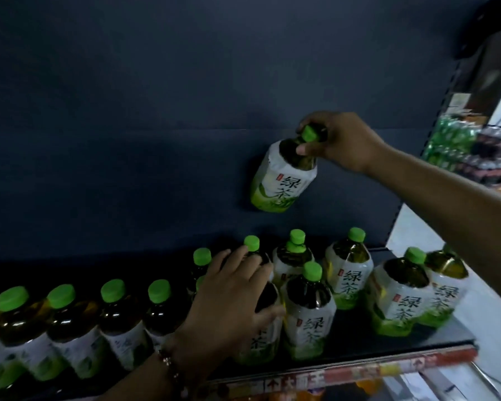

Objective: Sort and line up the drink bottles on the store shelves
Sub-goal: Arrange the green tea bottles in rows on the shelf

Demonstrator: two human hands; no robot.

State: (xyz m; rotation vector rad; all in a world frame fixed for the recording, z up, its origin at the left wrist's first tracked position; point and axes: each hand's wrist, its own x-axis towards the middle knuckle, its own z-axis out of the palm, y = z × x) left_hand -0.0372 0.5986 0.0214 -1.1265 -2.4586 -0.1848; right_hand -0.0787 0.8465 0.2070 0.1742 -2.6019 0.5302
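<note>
Nearest, the left hand (237,287), a beaded bracelet (171,369) on its wrist, curls its fingers round the shoulder of a green tea bottle (261,328) standing at the shelf (417,347) front among other green-capped bottles. Farther back, the right hand (342,140) pinches the neck of 1 raised bottle (284,178), tilted in the air above the standing group, against the dark back panel (128,111).

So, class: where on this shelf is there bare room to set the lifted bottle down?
Bare shelf lies behind the left front row, against the back panel. The right cluster is crowded, under the lifted bottle.
</note>
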